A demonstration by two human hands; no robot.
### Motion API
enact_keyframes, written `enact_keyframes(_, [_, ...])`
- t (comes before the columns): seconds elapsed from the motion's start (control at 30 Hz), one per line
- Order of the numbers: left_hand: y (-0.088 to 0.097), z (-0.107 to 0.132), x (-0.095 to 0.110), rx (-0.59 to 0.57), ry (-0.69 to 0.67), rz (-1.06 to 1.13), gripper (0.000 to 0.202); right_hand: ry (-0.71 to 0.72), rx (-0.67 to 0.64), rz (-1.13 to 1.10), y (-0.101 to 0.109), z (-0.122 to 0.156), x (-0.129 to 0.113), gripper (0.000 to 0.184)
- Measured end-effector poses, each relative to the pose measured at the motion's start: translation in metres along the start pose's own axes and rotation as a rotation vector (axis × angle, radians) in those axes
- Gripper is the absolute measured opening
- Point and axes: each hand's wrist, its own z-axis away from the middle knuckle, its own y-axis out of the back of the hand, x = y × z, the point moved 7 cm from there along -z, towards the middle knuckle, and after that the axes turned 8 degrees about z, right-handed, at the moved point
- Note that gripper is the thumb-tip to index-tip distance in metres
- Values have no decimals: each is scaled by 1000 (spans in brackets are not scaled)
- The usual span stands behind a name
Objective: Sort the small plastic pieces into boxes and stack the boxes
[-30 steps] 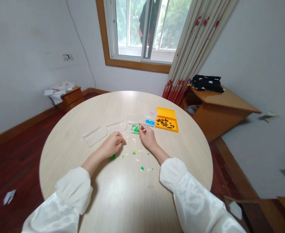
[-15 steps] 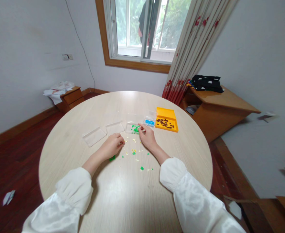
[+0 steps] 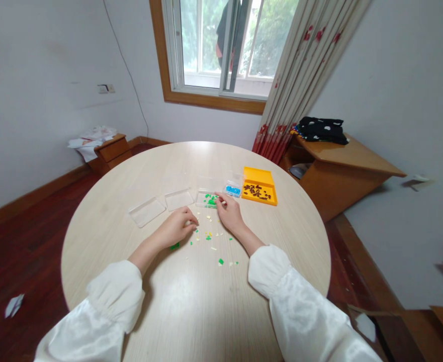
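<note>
My left hand (image 3: 179, 227) rests low over the round table (image 3: 191, 301), its fingers curled together beside small green and cream pieces; anything between the fingertips is too small to make out. At the near edge of a clear box (image 3: 201, 203) with green building pieces (image 3: 210, 198) in it is my right hand (image 3: 229, 211). Its thumb and index finger come together there, and their tips partly cover the pieces. Loose bits lie between the hands: a green piece (image 3: 221, 261), cream pieces (image 3: 213, 248) and yellow ones. More green pieces (image 3: 175, 246) sit beneath my left wrist.
Two clear trays (image 3: 147, 212) stand left of the green pieces' box. To the right are a small clear box of blue pieces (image 3: 232, 190) and an open yellow case (image 3: 259, 176) with dark brown pieces (image 3: 257, 191). A wooden cabinet (image 3: 353, 161) stands beyond the table's right edge.
My left hand has shifted slightly to the right, and a small green piece now shows by its fingertips. My right hand stays at the clear box.
</note>
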Motion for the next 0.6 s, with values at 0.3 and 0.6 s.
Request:
enact_keyframes(0.3, [-11, 2, 6, -115, -7, -20, 13, -3, 5, -5, 0, 0, 0, 26])
enact_keyframes(0.6, [-14, 3, 12, -127, -12, -38, 12, -1, 3, -9, 1, 0, -1, 26])
